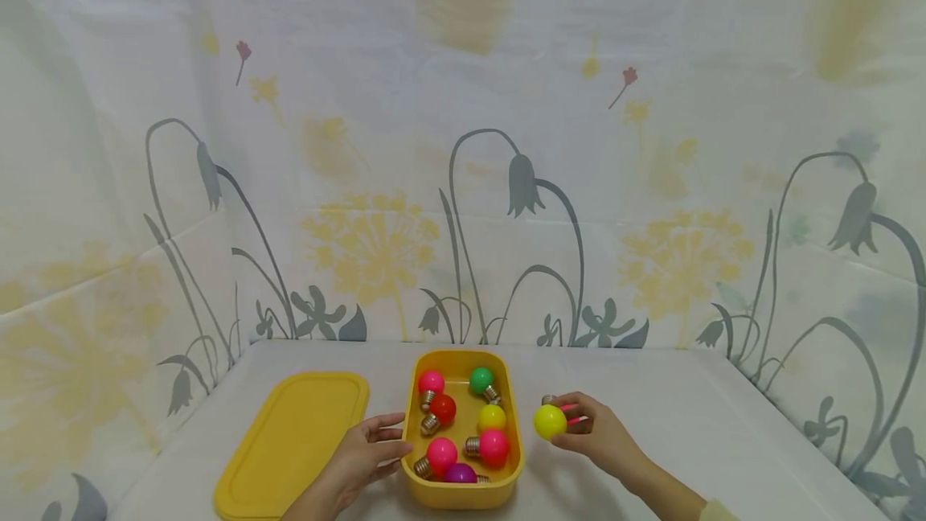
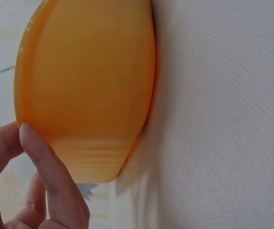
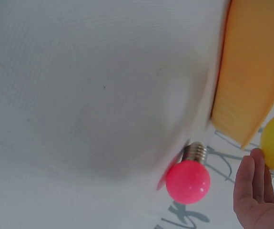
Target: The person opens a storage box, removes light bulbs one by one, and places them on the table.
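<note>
A yellow plastic box (image 1: 463, 497) stands on the table with several round light bulbs in it, among them a green bulb (image 1: 481, 380), a red bulb (image 1: 443, 408) and a purple bulb (image 1: 460, 473). My left hand (image 1: 367, 453) pinches the box's left rim; in the left wrist view a fingertip (image 2: 28, 131) lies on the outer wall. To the right of the box, my right hand (image 1: 596, 432) holds a yellow bulb (image 1: 551, 423) between thumb and fingers, its metal base pointing away. Beyond that hand a pink bulb (image 3: 188, 182) lies on the table, mostly hidden in the head view.
A flat yellow lid (image 1: 289, 445) lies left of the box, beside my left forearm. White cloth covers the table (image 1: 694, 424). Behind it hangs a pale curtain (image 1: 463, 264) with grey and yellow flowers.
</note>
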A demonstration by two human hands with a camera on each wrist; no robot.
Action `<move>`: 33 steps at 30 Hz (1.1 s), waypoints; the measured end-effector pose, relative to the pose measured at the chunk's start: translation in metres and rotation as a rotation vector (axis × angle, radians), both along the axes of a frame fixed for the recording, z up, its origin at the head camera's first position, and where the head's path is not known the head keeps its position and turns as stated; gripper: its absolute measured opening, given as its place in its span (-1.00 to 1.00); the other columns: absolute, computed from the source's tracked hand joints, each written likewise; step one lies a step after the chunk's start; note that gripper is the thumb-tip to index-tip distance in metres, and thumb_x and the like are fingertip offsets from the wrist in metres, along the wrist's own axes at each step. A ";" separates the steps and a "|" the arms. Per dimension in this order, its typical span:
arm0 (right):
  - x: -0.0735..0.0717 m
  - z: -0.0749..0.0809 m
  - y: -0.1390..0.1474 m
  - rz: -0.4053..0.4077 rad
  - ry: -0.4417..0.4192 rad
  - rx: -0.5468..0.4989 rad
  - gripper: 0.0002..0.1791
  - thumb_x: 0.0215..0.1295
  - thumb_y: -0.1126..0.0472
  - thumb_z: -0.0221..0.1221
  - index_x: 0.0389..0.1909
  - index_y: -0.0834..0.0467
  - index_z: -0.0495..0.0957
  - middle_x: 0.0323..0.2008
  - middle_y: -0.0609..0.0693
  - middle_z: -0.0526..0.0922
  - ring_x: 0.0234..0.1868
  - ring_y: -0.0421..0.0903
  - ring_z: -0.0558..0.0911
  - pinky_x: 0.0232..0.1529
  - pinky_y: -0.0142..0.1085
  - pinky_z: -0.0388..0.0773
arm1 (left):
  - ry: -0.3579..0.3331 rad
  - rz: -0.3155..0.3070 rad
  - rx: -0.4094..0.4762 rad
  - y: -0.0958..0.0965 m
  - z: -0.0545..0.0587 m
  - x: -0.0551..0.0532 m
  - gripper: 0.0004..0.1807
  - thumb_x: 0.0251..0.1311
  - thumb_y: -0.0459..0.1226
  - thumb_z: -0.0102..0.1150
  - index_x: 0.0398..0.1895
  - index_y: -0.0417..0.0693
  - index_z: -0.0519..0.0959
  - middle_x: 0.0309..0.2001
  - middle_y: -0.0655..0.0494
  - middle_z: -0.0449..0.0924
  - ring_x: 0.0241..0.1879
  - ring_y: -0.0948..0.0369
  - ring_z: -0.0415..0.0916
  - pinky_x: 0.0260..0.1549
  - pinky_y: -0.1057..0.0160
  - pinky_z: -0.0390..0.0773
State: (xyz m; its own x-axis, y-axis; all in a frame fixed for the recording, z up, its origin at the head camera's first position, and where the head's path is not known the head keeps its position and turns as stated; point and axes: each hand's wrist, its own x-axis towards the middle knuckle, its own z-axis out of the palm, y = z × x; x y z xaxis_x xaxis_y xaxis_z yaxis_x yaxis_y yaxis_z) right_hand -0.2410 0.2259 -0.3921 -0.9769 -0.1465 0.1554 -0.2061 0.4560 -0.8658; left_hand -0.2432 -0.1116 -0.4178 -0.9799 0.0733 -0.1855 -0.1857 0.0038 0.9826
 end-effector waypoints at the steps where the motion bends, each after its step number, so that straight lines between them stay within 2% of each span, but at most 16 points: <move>1: 0.000 0.000 0.001 -0.005 0.002 0.003 -0.50 -0.05 0.28 0.40 -0.04 0.25 0.48 -0.20 0.08 0.57 -0.31 -0.04 0.58 -0.23 -0.18 0.58 | -0.001 0.000 0.001 0.000 0.000 0.000 -0.39 0.04 -0.39 0.31 0.19 -0.35 0.35 -0.10 -0.18 0.44 -0.32 0.17 0.47 -0.27 0.20 0.60; 11: -0.005 0.000 0.018 -0.104 -0.025 0.036 -0.48 -0.08 0.30 0.41 -0.04 0.26 0.49 -0.20 0.10 0.58 -0.27 -0.02 0.59 -0.23 -0.13 0.60 | -0.016 0.008 -0.017 0.000 0.001 -0.001 -0.38 0.04 -0.38 0.32 0.20 -0.34 0.34 -0.09 -0.18 0.45 -0.32 0.17 0.48 -0.26 0.18 0.60; 20: -0.013 -0.007 0.037 -0.130 -0.047 0.061 -0.48 -0.06 0.34 0.39 -0.02 0.29 0.47 -0.17 0.14 0.58 -0.26 0.01 0.59 -0.20 -0.10 0.59 | -0.020 0.010 -0.014 0.001 0.004 0.000 -0.39 0.04 -0.39 0.32 0.18 -0.34 0.36 -0.10 -0.17 0.45 -0.31 0.17 0.48 -0.26 0.19 0.60; 33: -0.023 -0.012 0.051 -0.166 -0.070 0.089 -0.48 -0.11 0.40 0.39 -0.05 0.34 0.46 -0.19 0.18 0.58 -0.27 0.04 0.59 -0.21 -0.09 0.59 | -0.010 0.012 0.003 0.001 0.004 0.002 -0.41 0.03 -0.41 0.32 0.17 -0.35 0.37 -0.13 -0.13 0.45 -0.32 0.18 0.49 -0.27 0.19 0.60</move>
State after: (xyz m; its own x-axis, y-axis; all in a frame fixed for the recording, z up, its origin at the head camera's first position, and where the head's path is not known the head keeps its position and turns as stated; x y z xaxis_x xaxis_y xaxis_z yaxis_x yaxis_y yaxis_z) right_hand -0.2638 0.2772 -0.4044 -0.9968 0.0078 0.0800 -0.0623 0.5540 -0.8302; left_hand -0.2412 -0.1106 -0.4140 -0.9787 0.0618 -0.1955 -0.1960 -0.0015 0.9806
